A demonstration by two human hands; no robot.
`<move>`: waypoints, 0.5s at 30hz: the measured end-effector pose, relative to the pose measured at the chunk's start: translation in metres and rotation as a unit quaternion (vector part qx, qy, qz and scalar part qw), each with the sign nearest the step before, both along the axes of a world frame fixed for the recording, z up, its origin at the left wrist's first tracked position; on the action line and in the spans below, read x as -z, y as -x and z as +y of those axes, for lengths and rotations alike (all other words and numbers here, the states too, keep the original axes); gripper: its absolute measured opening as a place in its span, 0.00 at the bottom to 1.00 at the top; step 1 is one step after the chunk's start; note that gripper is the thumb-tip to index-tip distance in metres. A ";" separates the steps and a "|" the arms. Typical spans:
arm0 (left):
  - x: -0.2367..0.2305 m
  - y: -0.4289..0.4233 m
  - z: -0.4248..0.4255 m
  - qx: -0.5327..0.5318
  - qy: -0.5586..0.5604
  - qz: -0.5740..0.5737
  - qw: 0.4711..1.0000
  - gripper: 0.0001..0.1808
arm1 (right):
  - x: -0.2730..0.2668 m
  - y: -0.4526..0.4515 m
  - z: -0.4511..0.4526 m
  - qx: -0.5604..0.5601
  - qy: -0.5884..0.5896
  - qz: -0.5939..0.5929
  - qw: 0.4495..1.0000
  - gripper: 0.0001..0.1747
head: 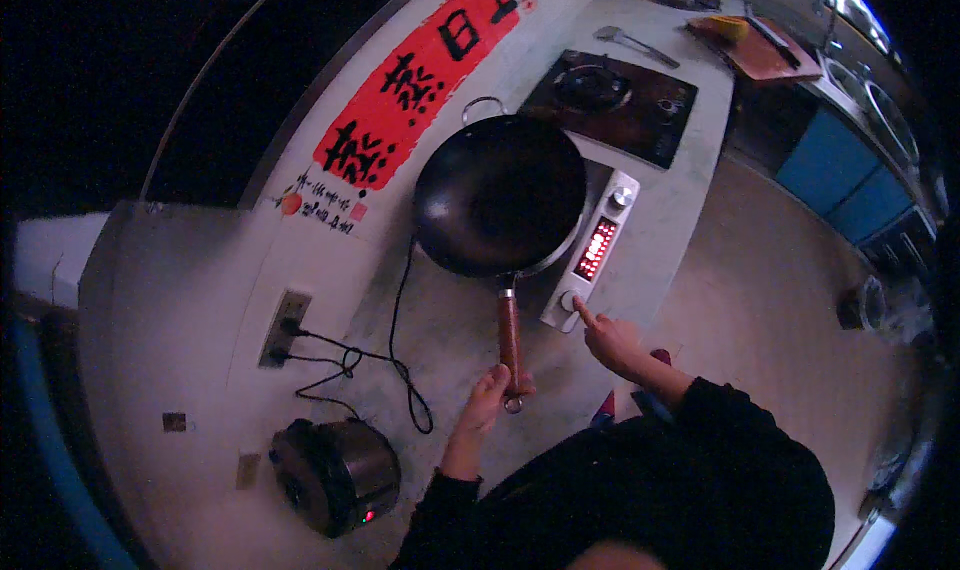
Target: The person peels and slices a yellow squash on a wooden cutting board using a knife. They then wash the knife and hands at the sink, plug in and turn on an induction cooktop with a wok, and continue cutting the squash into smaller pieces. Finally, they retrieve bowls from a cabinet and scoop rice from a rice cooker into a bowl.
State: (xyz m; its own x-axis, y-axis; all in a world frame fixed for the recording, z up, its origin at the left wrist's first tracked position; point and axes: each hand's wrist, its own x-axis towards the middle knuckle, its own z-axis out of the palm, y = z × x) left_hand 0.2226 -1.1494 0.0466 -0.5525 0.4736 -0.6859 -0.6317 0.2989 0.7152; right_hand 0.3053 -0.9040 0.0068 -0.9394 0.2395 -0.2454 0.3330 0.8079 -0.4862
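Observation:
A black wok point(499, 195) rests on a silver induction cooker, over its cooking area. Around the end of the wok's brown wooden handle point(509, 330) my left hand point(487, 401) is closed. With its index finger, my right hand point(611, 341) touches the lower round knob point(571, 302) on the cooker's control panel point(561, 316). Red characters glow on the panel's display point(595, 249). A second knob point(621, 198) sits at the panel's far end. The wok's dark inside shows no contents that I can make out.
A rice cooker point(337, 476) with a lit indicator stands at the lower left. Black cords point(397, 360) run across the counter to a wall socket point(285, 328). Beyond the wok are a built-in hob point(611, 104), a metal spatula point(637, 47) and a cutting board point(757, 48) with a knife point(772, 42).

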 end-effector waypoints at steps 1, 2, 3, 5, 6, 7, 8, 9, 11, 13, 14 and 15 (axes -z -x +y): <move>-0.005 -0.019 0.012 -0.032 -0.022 -0.008 0.999 0.20 | 0.001 0.001 -0.001 -0.004 -0.003 -0.001 1.000 0.36; -0.009 -0.028 0.020 -0.052 -0.077 -0.012 0.996 0.21 | 0.001 0.002 -0.001 -0.008 -0.010 -0.001 1.000 0.36; -0.012 -0.030 0.022 -0.072 -0.094 -0.025 0.993 0.21 | 0.002 0.002 -0.002 -0.008 -0.008 0.010 1.000 0.36; -0.014 -0.031 0.020 -0.090 -0.174 -0.046 0.980 0.22 | 0.003 0.003 -0.002 -0.012 0.001 0.046 0.999 0.35; -0.014 -0.029 0.016 -0.094 -0.189 -0.045 0.976 0.21 | 0.003 0.004 -0.003 -0.013 -0.004 0.034 0.999 0.34; -0.012 -0.026 0.011 -0.100 -0.190 -0.047 0.976 0.20 | 0.005 0.005 -0.002 -0.018 -0.003 0.033 0.999 0.33; -0.010 -0.022 0.005 -0.106 -0.185 -0.052 0.976 0.20 | 0.006 0.006 -0.001 -0.020 -0.010 0.029 0.999 0.32; -0.009 -0.018 -0.002 -0.116 -0.195 -0.056 0.972 0.19 | 0.007 0.009 0.000 -0.016 0.007 0.033 0.999 0.30; -0.007 -0.012 -0.015 -0.143 -0.199 -0.075 0.967 0.19 | 0.012 0.016 0.001 -0.007 0.029 0.034 0.999 0.26; -0.004 -0.008 -0.025 -0.140 -0.203 -0.077 0.966 0.19 | 0.017 0.025 0.001 0.001 -0.014 0.042 0.999 0.23; -0.003 -0.006 -0.031 -0.150 -0.203 -0.082 0.964 0.20 | 0.020 0.029 0.001 0.006 -0.031 0.059 0.998 0.21; -0.002 -0.005 -0.037 -0.159 -0.203 -0.086 0.962 0.20 | 0.022 0.032 0.000 -0.001 -0.061 0.101 0.993 0.20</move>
